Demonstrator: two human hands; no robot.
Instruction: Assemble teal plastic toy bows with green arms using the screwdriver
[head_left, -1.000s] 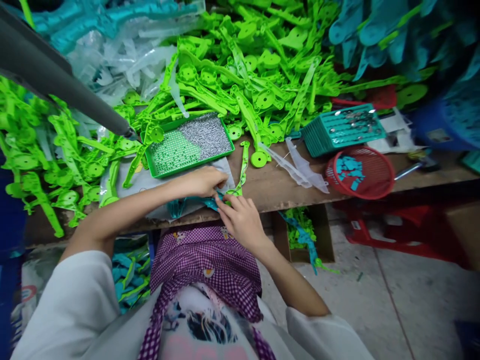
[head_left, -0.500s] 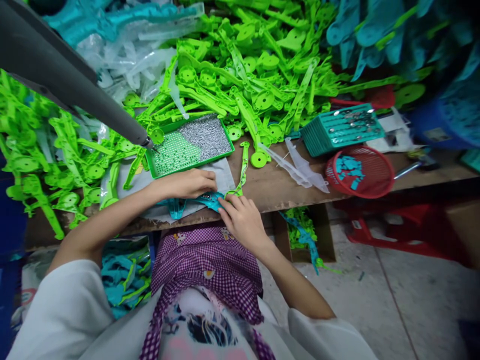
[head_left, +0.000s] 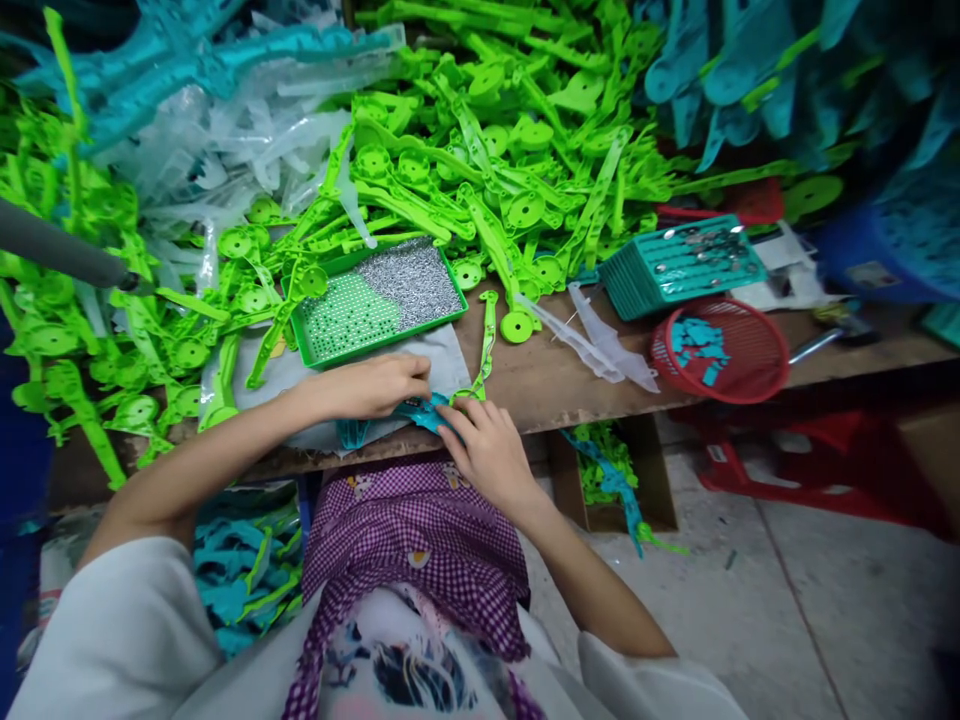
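My left hand point(head_left: 375, 385) rests on a teal plastic part point(head_left: 415, 411) that lies on a grey cloth point(head_left: 442, 356) at the front edge of the wooden bench. My right hand point(head_left: 486, 450) pinches the right end of the same teal part, where it meets a long green plastic arm point(head_left: 485, 345). Just behind my hands sits a green tray point(head_left: 377, 298), half filled with small silver screws. Most of the teal part is hidden under my fingers.
A big heap of green plastic arms point(head_left: 480, 160) covers the back of the bench. A teal basket point(head_left: 679, 262) and a red basket point(head_left: 720, 350) holding teal bits stand to the right. A grey tool point(head_left: 60, 255) hangs at left. Teal parts point(head_left: 240, 560) lie below.
The grey hanging tool has swung away to the left, off the green tray. My left hand has slid slightly left along the teal part; my right hand stays at its end.
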